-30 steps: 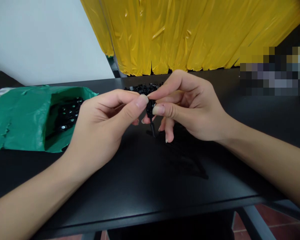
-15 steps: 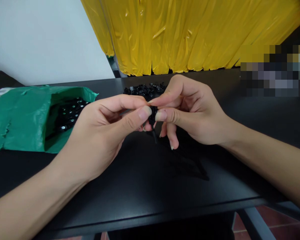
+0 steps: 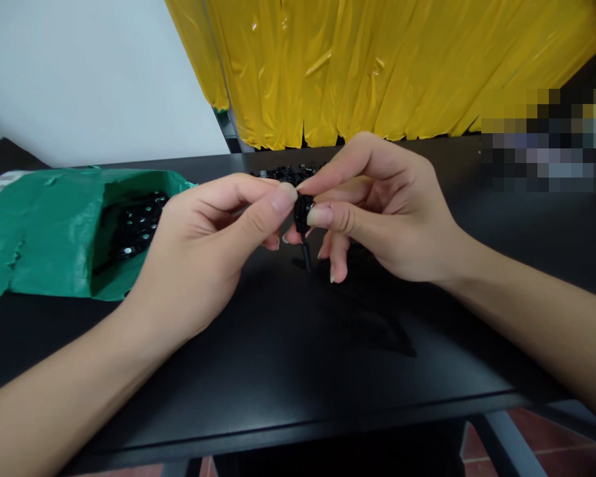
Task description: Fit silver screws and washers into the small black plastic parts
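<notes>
Both hands are lifting slightly from half a second ago; left hand (image 3: 203, 245) and right hand (image 3: 377, 205) are pinching a small black part (image 3: 302, 215) above the black table (image 3: 288, 358).

Two hands, the left hand (image 3: 198, 245) and the right hand (image 3: 377, 205), pinch one small black part (image 3: 302, 218). One green bag (image 3: 44, 232) lies left of the left hand; one pile of black parts (image 3: 288, 174) sits just beyond the fingertips.

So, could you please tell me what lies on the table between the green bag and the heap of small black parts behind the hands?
In the head view, only bare black table separates the green bag from the heap.
</notes>
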`<state>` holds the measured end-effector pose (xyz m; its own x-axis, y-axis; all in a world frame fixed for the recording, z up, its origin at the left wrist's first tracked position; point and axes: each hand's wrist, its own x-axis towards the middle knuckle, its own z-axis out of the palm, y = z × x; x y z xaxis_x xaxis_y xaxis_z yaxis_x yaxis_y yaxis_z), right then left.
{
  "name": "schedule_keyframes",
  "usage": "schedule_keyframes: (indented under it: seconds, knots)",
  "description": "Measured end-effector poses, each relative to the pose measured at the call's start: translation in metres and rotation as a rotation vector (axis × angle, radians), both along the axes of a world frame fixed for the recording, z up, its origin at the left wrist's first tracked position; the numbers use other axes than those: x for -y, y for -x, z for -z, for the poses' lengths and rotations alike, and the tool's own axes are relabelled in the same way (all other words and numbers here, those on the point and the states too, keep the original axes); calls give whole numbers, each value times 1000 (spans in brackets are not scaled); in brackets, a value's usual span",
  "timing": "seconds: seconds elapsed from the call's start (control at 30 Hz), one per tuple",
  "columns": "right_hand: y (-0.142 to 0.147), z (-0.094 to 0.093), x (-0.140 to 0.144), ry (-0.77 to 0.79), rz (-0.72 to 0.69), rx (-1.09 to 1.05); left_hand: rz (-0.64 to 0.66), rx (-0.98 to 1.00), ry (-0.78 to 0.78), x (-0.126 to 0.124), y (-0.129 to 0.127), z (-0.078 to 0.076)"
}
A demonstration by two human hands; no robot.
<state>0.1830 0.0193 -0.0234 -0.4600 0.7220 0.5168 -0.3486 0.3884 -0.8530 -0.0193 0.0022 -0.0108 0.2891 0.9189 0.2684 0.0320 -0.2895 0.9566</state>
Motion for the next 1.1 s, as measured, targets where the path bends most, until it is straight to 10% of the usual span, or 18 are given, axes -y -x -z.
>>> schedule_keyframes:
  seconds: [0.33,0.87,1.1]
  knots:
    - [1,3,-1,24,19,38,44,-11,-25,0,3,-1]
    - [0,-4,0,1,14,27,104,288,343,8,-2,-6]
    - [0,-5,3,11,44,32,43,97,62,0,-1,-3]
